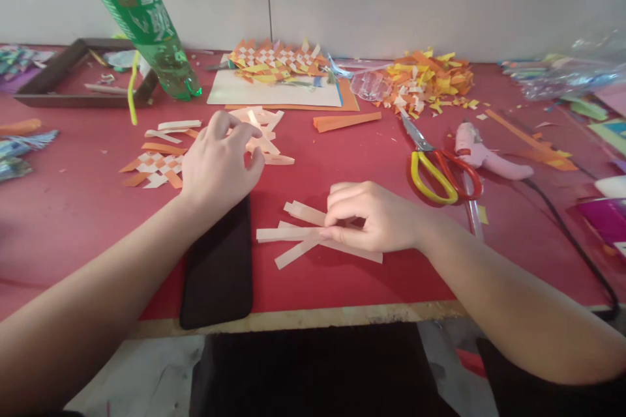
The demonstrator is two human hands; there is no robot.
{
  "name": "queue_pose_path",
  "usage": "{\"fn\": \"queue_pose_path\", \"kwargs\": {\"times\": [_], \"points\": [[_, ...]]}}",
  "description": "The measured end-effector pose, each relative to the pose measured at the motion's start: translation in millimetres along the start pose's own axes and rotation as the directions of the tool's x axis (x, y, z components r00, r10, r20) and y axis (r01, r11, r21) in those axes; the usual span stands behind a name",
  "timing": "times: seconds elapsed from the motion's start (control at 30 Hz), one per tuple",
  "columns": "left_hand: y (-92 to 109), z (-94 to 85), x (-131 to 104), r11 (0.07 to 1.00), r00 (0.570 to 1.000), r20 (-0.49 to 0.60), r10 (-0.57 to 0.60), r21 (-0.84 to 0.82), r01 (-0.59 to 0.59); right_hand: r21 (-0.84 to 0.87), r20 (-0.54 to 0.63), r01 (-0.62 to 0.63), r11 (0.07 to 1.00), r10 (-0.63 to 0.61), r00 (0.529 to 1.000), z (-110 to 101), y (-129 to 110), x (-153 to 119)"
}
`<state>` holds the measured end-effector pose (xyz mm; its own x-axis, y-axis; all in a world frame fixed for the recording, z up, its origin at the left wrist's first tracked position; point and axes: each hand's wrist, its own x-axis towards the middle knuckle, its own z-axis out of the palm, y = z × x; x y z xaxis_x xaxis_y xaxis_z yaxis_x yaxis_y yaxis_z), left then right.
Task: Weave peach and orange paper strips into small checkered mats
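My left hand (222,156) hovers over the table beside a pile of pale paper strips (267,133), its thumb and fingers apart with nothing visible between them. My right hand (362,215) rests on several pale strips (298,244) near the front edge, thumb and fingertips pinched on one of them. These strips lie crossed over each other. Left of my left hand is a woven orange and white paper piece (155,168), with a few loose strips (178,125) above it. A black phone (218,267) lies below my left forearm.
Scissors (443,176) and a pink glue gun (489,156) with a black cord lie at right. Behind are a green bottle (147,19), a dark tray (49,101), orange strips (347,121), woven pieces (274,60) on white card and a heap of paper scraps (430,78).
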<state>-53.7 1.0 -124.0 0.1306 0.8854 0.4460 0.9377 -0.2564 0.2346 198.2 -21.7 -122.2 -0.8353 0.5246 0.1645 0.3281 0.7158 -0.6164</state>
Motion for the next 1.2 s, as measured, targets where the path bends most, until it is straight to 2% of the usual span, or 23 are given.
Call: {"fn": "queue_pose_path", "kwargs": {"times": [0.07,0.13,0.2,0.27,0.33,0.4,0.5,0.67,0.77,0.83,0.9,0.97,1.03,1.2], "points": [[4,-2.0,-2,0.997,0.999,-0.043,0.027,-0.075,-0.031,-0.02,0.015,0.002,1.0,-0.001,1.0,-1,-1,0],[8,-4.5,-3,0.975,0.995,-0.04,0.091,-0.2,-0.097,-0.04,0.022,-0.001,0.999,0.001,1.0,-2,-1,0],[11,-6.7,-4,0.912,0.978,0.013,0.207,-0.366,-0.188,-0.055,0.023,-0.007,0.998,0.008,1.0,-2,1,0],[13,-8.1,-5,0.81,0.935,0.097,0.342,-0.534,-0.241,-0.062,0.005,-0.008,0.998,0.009,1.0,-3,2,0],[15,-8.5,-7,0.73,0.884,0.185,0.43,-0.648,-0.219,-0.068,-0.037,-0.018,0.998,0.016,0.999,-3,3,-1],[16,-8.1,-9,0.701,0.855,0.263,0.448,-0.697,-0.152,-0.082,-0.086,-0.042,0.996,0.035,0.996,-3,5,-1],[19,-7.2,-12,0.704,0.852,0.333,0.404,-0.708,-0.058,-0.077,-0.165,-0.072,0.994,0.059,0.985,-3,6,-1],[20,-8.2,-11,0.741,0.905,0.299,0.304,-0.671,-0.027,0.052,-0.278,-0.028,0.998,0.041,0.96,-5,3,1],[21,-9.9,-10,0.705,0.893,0.362,0.269,-0.705,0.073,0.14,-0.316,0.009,0.99,0.036,0.948,-5,1,1],[22,-10.4,-9,0.673,0.89,0.383,0.246,-0.728,0.127,0.202,-0.336,-0.013,0.979,0.082,0.938,-4,0,0],[22,-9.7,-9,0.642,0.896,0.392,0.209,-0.746,0.177,0.291,-0.355,-0.082,0.953,0.187,0.916,-2,1,-1],[21,-7.8,-7,0.605,0.901,0.404,0.159,-0.761,0.234,0.393,-0.344,-0.138,0.909,0.284,0.895,0,3,-3],[20,-5.1,-6,0.586,0.904,0.417,0.096,-0.758,0.287,0.479,-0.309,-0.138,0.867,0.313,0.898,1,4,-5],[18,0.7,-7,0.529,0.897,0.441,-0.021,-0.756,0.385,0.715,-0.049,-0.132,0.686,0.238,0.97,-1,1,-7]]}}
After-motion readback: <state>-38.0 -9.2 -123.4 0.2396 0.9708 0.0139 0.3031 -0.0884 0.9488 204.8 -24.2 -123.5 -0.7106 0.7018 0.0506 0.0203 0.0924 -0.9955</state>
